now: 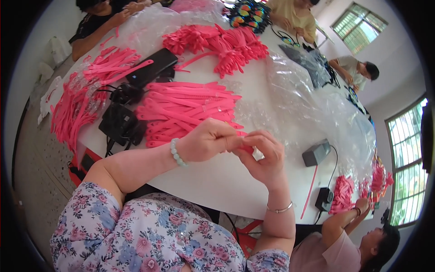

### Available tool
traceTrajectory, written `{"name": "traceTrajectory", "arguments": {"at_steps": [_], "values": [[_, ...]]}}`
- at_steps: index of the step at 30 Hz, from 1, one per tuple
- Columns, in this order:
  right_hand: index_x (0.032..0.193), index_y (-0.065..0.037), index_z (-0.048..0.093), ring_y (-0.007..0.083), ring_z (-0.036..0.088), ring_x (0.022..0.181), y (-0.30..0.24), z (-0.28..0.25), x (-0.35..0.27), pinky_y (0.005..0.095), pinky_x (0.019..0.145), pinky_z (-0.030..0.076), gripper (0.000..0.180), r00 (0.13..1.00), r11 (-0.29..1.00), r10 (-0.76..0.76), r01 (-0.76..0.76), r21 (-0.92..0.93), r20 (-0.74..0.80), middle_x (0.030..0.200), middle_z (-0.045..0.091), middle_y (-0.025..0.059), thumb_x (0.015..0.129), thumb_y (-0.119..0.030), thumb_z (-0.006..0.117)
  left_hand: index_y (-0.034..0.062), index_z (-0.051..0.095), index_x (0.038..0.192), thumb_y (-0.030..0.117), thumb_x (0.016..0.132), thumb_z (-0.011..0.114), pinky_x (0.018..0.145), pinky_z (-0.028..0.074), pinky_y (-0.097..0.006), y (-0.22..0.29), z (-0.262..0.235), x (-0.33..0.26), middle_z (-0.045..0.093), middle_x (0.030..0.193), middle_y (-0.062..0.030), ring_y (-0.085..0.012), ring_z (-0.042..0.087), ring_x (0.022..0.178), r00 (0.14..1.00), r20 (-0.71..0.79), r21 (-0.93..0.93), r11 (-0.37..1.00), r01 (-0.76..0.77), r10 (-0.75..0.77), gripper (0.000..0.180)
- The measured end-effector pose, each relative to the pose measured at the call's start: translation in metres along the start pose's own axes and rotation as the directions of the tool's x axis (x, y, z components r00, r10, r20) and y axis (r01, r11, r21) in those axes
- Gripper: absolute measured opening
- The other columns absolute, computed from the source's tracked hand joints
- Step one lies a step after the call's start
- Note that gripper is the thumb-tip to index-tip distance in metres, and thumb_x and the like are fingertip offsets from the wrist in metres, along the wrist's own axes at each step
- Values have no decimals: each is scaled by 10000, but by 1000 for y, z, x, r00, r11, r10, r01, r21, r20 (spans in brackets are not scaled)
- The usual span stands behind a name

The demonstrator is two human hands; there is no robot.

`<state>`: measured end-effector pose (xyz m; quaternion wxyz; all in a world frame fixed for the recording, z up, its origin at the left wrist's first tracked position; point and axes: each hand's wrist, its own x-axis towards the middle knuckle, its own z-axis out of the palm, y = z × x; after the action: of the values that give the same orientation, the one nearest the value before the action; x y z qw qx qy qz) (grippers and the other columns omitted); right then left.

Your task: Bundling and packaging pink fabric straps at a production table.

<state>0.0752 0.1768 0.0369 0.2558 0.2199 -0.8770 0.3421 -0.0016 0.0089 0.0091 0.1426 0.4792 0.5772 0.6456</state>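
My left hand [209, 139] and my right hand [263, 153] meet above the white table [213, 181], fingers pinched together. Between them a small part of a pink strap [247, 148] shows; most of it is hidden by the fingers. Just beyond my left hand lies a wide heap of flat pink straps [186, 106], roughly side by side. Small clear plastic pieces [253, 115] are scattered to the right of that heap, past my right hand.
Left of the heap sit a black box [156, 68], black adapters [120, 122] and more pink straps [74, 113]. Bundled straps [226, 47] lie farther back. Clear plastic sheeting [317, 113] covers the right side, near a grey box [316, 153] with a cord. Several people work around the table.
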Motion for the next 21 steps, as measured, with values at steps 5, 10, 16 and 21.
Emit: {"name": "traceTrajectory", "arguments": {"at_steps": [5,10,16,21], "values": [[795,-15,606,191,604,652,10,0,-2,259,538,467,243,999,998,5,-2,59,-47,728,609,96,603,23,750,-18,605,763,158,907,525,491,358,-221,-3,5,-1,512,606,-1,-70,464,545,972,-62,-294,935,198,-225,241],[788,-13,608,186,605,648,13,-2,-4,257,529,465,231,997,998,-17,21,53,-70,730,611,99,608,20,750,-27,588,767,173,916,510,508,384,-231,-8,7,1,521,625,-17,-88,486,551,972,-71,-327,926,188,-223,262],[779,-8,602,172,596,604,10,-1,0,250,509,459,218,994,996,-33,42,83,-107,734,609,98,621,12,752,-30,567,754,158,918,502,538,419,-237,-4,3,-2,533,657,-23,-99,511,582,955,-135,-380,904,195,-263,257],[766,-45,596,171,560,570,13,1,-9,277,552,425,222,996,1000,21,-22,-9,-91,701,597,51,625,-58,766,-27,598,832,106,879,543,578,445,-261,-5,-3,2,584,705,-64,-131,558,624,993,-42,-38,993,112,-113,151]]}}
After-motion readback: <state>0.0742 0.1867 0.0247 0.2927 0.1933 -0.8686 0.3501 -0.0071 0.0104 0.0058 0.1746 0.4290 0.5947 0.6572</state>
